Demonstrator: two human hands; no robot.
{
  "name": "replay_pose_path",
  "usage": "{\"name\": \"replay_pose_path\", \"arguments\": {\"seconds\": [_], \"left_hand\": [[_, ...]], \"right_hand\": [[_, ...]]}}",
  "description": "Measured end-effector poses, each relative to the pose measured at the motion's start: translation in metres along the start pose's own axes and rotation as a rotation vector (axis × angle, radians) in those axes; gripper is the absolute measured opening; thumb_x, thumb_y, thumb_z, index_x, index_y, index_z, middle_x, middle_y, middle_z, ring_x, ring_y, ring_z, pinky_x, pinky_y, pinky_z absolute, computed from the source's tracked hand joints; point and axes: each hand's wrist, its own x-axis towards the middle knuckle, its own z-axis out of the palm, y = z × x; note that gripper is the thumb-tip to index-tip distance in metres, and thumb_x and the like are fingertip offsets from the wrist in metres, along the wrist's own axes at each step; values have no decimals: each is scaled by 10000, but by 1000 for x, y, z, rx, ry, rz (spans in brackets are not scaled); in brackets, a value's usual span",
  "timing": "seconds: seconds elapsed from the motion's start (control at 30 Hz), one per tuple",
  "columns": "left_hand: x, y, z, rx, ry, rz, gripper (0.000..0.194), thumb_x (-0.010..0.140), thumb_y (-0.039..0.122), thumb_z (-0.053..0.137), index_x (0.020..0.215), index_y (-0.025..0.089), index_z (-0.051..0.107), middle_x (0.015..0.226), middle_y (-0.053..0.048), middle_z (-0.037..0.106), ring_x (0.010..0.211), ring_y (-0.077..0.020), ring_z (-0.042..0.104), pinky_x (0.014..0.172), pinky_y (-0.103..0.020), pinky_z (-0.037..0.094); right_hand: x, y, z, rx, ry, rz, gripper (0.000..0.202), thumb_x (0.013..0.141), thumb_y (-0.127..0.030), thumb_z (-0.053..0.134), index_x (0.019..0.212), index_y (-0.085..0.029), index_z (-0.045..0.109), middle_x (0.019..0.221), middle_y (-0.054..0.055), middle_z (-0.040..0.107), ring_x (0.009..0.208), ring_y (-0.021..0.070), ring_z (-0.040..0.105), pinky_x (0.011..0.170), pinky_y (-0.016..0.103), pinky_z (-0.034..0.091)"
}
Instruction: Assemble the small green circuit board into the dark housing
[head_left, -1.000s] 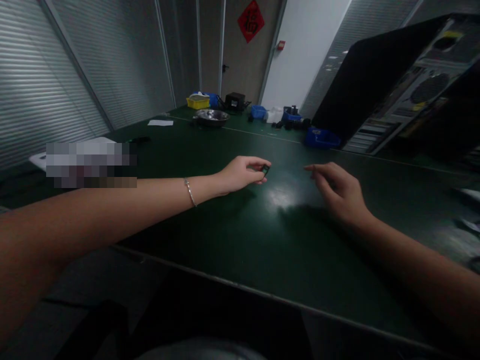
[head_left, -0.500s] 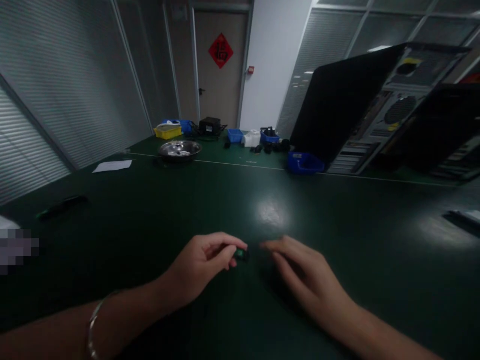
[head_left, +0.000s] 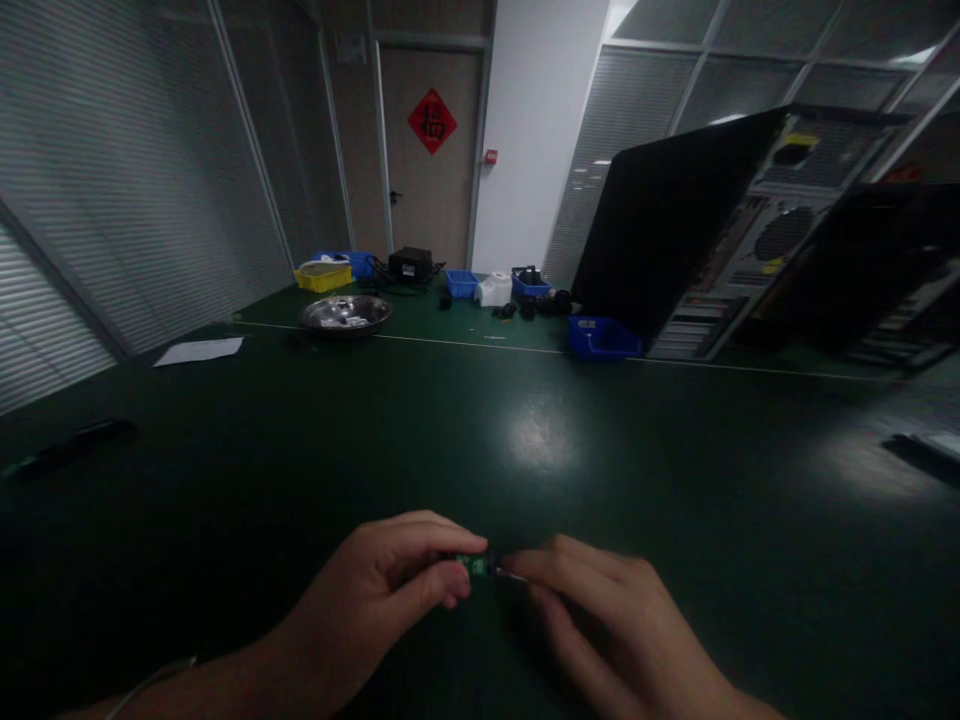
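Between the thumb and fingers of my left hand is a small green circuit board with a dark end facing right. My right hand is close beside it, index finger and thumb pinched around a thin silvery piece. The tip of that piece meets or nearly meets the board's dark end; whether they touch, I cannot tell. Both hands are low over the dark green table. My fingers hide part of the board.
A steel bowl with small pale items stands at the back left, near a yellow basket. Farther right are a blue bin and a tall black computer case. A paper sheet and a dark object lie left.
Both hands appear lower in view. My right hand has come closer to the board, and a thin silvery piece now shows at its fingertips. The board shows more of its green face.
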Motion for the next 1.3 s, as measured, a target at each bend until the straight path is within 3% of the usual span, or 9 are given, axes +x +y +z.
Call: {"name": "replay_pose_path", "arguments": {"seconds": [0.33, 0.47, 0.67, 0.83, 0.93, 1.3], "left_hand": [[-5, 0, 1, 97, -48, 143, 231, 819, 262, 653, 1040, 292, 713, 1048, -46, 690, 937, -188, 639, 814, -284, 518], [-3, -2, 1, 64, -56, 162, 262, 763, 230, 721, 1017, 296, 718, 1021, -32, 699, 927, -183, 648, 822, -280, 516], [-2, -4, 2, -142, -71, -5, 198, 750, 195, 727, 932, 270, 745, 976, -33, 714, 887, -171, 666, 803, -278, 520], [-12, 2, 11, -303, -56, -213, 253, 795, 321, 689, 1028, 224, 711, 799, -39, 743, 776, -166, 692, 765, -286, 540], [-17, 5, 16, -332, -15, -222, 321, 847, 405, 610, 1073, 193, 696, 881, -78, 753, 814, -194, 706, 793, -315, 549], [-12, 5, 12, -426, -52, -247, 234, 828, 299, 658, 1019, 178, 719, 909, -70, 759, 842, -186, 718, 833, -307, 552]], "right_hand": [[-1, -5, 3, -41, -102, 57, 274, 897, -201, 439, 1073, -264, 639, 826, 51, 636, 653, 151, 595, 544, 242, 469], [-2, -5, 7, -91, -96, 29, 220, 901, -207, 421, 914, -232, 639, 766, 56, 623, 613, 152, 581, 508, 245, 450], [-2, -8, 7, -99, -74, 39, 209, 903, -221, 418, 833, -223, 615, 759, 58, 615, 627, 157, 573, 508, 249, 441], [-5, -9, 8, -58, -37, 67, 198, 907, -215, 421, 862, -221, 614, 787, 50, 611, 661, 153, 561, 535, 247, 426], [-6, -9, 8, -51, -46, 61, 184, 908, -215, 429, 842, -213, 600, 771, 40, 594, 660, 145, 538, 549, 242, 407], [-4, -8, 6, -33, -96, 64, 207, 923, -192, 406, 812, -177, 579, 757, 25, 562, 658, 123, 495, 583, 236, 373]]}}
